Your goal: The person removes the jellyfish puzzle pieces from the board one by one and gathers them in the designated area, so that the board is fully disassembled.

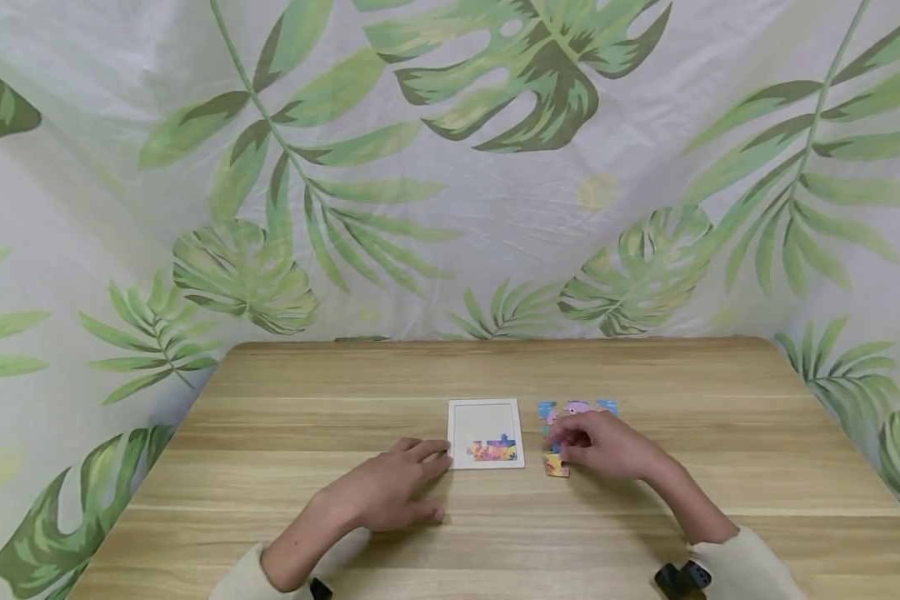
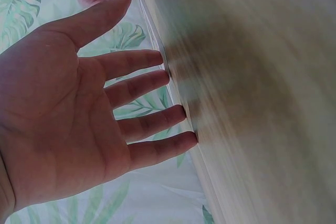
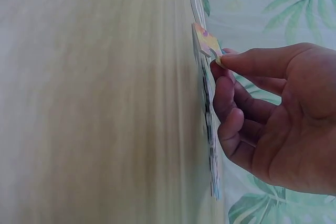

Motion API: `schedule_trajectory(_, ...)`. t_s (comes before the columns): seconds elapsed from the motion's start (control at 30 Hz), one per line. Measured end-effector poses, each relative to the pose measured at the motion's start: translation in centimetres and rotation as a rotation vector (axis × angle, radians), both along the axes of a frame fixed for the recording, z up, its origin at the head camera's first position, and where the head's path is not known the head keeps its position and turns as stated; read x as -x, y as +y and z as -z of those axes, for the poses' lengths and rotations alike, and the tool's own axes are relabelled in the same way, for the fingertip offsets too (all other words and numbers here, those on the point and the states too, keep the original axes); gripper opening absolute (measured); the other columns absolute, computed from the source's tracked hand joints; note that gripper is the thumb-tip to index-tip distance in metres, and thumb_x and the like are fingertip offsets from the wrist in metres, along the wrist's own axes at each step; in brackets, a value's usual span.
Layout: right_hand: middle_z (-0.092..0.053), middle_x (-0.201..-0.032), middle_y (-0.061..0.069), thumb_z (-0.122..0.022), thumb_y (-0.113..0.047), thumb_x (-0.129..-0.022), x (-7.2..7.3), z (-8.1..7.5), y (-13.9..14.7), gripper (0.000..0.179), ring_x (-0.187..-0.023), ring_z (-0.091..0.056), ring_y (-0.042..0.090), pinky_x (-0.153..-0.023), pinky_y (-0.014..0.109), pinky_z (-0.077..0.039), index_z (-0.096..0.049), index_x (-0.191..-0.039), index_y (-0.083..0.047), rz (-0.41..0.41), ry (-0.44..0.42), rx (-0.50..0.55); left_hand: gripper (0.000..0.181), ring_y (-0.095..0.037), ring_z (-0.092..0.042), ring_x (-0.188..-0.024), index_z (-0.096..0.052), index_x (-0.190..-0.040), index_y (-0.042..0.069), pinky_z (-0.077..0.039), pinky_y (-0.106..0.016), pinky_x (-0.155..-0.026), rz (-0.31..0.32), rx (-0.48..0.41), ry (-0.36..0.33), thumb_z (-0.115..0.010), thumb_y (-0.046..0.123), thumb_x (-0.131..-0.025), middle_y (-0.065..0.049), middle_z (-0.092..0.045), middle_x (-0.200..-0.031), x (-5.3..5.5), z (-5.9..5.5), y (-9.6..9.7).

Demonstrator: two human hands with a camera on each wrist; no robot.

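Observation:
My right hand [image 1: 613,443] pinches a yellow-and-pink jigsaw piece [image 3: 206,39] between thumb and forefinger, its other fingers curled. In the right wrist view, that piece is tilted up at the table surface. Partly hidden behind the hand lie other jigsaw pieces [image 1: 577,407], with pink, purple and blue print. To their left is a white puzzle tray [image 1: 482,421] holding a few joined pieces [image 1: 498,451] along its lower right. The fingertips of my left hand [image 1: 390,490] rest at the tray's left edge, its fingers nearly straight and spread in the left wrist view.
A wooden table [image 1: 330,417] extends around the tray and the pieces. Behind it hangs a pale cloth [image 1: 495,208] printed with green leaves. Dark devices [image 1: 682,577] sit at both wrists, by the light sleeves [image 1: 746,567].

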State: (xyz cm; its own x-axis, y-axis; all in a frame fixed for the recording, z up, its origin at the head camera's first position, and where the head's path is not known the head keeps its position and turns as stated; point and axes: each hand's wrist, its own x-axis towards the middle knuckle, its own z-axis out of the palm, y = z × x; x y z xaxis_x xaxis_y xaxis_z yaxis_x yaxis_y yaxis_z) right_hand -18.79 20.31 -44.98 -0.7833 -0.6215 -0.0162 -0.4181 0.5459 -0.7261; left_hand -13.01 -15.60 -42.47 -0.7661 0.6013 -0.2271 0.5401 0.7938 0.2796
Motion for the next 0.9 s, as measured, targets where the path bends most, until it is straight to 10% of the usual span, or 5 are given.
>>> schedule_trajectory(0.9, -0.070, -0.089, -0.002, -0.078, 0.002, -0.087, -0.34, 0.03, -0.23, 0.020, -0.074, -0.055, 0.003, -0.066, 0.019, -0.048, -0.076, -0.105, -0.006, 0.001, 0.025, -0.038, 0.069, -0.038, -0.044, -0.154, -0.056, -0.156, 0.009, -0.049, -0.056, -0.117, 0.004, -0.011, 0.005, -0.077, 0.042, -0.099, -0.009, -0.045, -0.169, -0.03, -0.06, 0.09)
